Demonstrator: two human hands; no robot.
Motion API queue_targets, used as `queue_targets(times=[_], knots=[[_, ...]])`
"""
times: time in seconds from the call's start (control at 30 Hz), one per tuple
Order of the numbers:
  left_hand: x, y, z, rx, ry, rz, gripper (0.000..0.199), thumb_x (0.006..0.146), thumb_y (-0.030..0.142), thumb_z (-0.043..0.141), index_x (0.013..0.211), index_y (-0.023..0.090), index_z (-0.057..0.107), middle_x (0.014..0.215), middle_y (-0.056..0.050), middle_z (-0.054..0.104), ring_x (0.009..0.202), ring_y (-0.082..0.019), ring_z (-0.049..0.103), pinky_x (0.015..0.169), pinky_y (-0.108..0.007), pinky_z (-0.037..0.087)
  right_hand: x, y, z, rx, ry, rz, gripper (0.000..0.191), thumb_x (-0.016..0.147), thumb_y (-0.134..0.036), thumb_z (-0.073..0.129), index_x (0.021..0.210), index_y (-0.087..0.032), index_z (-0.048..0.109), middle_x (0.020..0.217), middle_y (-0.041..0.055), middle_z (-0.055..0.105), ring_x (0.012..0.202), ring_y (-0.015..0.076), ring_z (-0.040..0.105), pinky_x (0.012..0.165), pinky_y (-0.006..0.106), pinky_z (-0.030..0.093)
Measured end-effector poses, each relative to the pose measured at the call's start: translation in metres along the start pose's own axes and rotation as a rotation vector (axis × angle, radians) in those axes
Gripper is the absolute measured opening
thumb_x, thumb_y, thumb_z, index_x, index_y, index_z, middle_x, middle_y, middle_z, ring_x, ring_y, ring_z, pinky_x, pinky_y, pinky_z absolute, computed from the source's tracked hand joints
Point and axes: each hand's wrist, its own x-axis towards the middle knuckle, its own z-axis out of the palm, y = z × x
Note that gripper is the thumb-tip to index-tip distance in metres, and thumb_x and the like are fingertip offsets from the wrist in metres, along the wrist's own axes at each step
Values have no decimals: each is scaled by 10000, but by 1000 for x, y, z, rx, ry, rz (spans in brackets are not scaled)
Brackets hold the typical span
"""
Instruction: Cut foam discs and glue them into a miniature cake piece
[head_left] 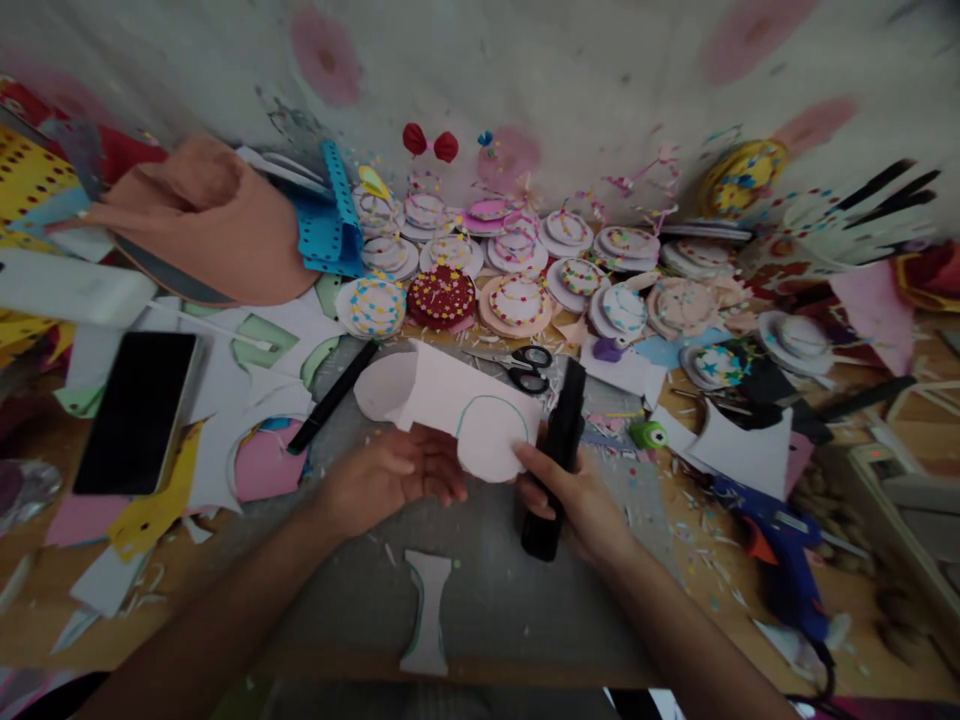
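Observation:
My right hand (574, 495) is closed around a long black tool (562, 425) that looks like a stapler. Its thumb and finger also meet the edge of a round-ended white foam piece (491, 450), where a green curved line is drawn. A larger white sheet (450, 385) lies behind that round shape, and a white disc (384, 385) is at its left. Left of the round shape, my left hand (401, 475) has its fingers apart and holds nothing. Black scissors (531, 368) lie just beyond the sheet. An hourglass-shaped white offcut (429, 610) rests on the grey mat nearer me.
Rows of small decorated hats (517, 300) stand along the wall. At left lie a phone (139, 410), a black marker (330, 400) and a peach cap (202, 220). A blue glue gun (784, 550) and white scraps (742, 440) are at right.

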Motion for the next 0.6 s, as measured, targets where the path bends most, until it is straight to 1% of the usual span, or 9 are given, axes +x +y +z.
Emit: queue_targets(times=[0.07,0.1,0.17,0.23,0.3,0.37,0.43,0.5,0.6], knots=[[-2,-11,2,38,-50,44,529,726,624,678,830,105,683,688,-87,672,573,-153,590,486,-222,416,-1,0,2,-49,-87,56,369,764,-431,776,717,-155,536,509,-68,489,377,8,307,333,135,207],[-2,-16,3,58,-48,56,560,715,657,670,780,101,679,642,-75,651,531,-135,560,455,-214,390,-2,1,3,-74,-139,89,373,769,-447,766,705,-138,567,524,-51,510,382,8,313,333,142,210],[-4,-23,5,82,23,40,591,719,689,643,665,101,652,542,-49,592,451,-101,490,398,-200,321,-4,2,4,-108,-231,140,391,777,-470,751,695,-115,608,544,-30,536,385,8,321,335,153,219],[-6,-27,7,81,116,-6,561,722,655,655,602,109,617,485,-32,554,405,-79,442,370,-189,267,-6,5,2,-133,-293,176,405,786,-486,738,689,-112,617,545,-21,553,381,9,326,334,157,224],[-7,-27,9,65,157,-40,502,688,607,698,618,117,611,487,-26,561,390,-73,433,360,-181,257,-7,7,0,-151,-324,195,395,784,-483,742,710,-117,612,560,-10,586,380,11,334,331,158,222],[-7,-26,11,49,162,-66,487,675,601,693,652,120,620,492,-25,567,380,-77,437,352,-179,270,-7,8,-2,-159,-340,204,376,788,-467,745,735,-121,608,577,1,612,380,12,340,329,157,216],[-7,-26,13,16,143,-100,484,671,593,686,667,112,633,490,-29,569,375,-78,443,348,-177,277,-8,8,-3,-145,-357,210,365,799,-454,739,734,-121,604,562,-4,607,374,10,331,327,159,202],[-7,-26,14,-46,93,-141,465,670,561,697,684,99,648,492,-36,579,368,-72,437,345,-174,270,-8,7,-2,-126,-384,198,371,807,-450,729,692,-123,596,532,-11,588,364,9,310,324,165,192],[-9,-24,14,-152,10,-196,383,722,473,686,719,91,659,506,-48,605,375,-77,448,343,-177,260,-9,5,0,-130,-425,148,378,811,-443,720,645,-135,579,501,-20,572,354,15,298,317,173,202]])
